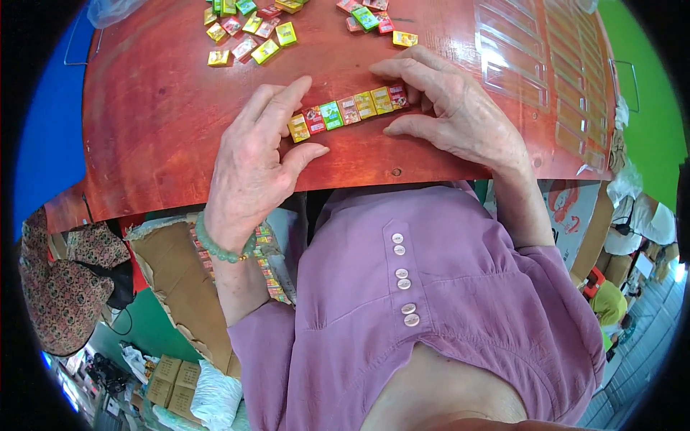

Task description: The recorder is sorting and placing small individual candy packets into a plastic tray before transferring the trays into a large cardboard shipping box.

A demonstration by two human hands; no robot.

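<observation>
A straight row of small printed boxes (348, 110) in yellow, red, pink and green lies on the reddish-brown wooden table, slanting up slightly toward the right. My left hand (255, 147) is at its left end, thumb and fingers spread on either side of the yellow end box (299, 128). At the other end, my right hand (456, 100) curves around the red end box (398, 96), its thumb and index finger wide apart. The inner fingers of each hand are close against the row's ends, but whether they press on it is partly hidden.
Loose small boxes (265, 51) lie scattered at the far left of the table, with a smaller cluster (366, 19) at far centre. Clear plastic trays (510, 61) with long slots rest on the right. Below the table's left edge stands an open cardboard carton (176, 280) holding more rows.
</observation>
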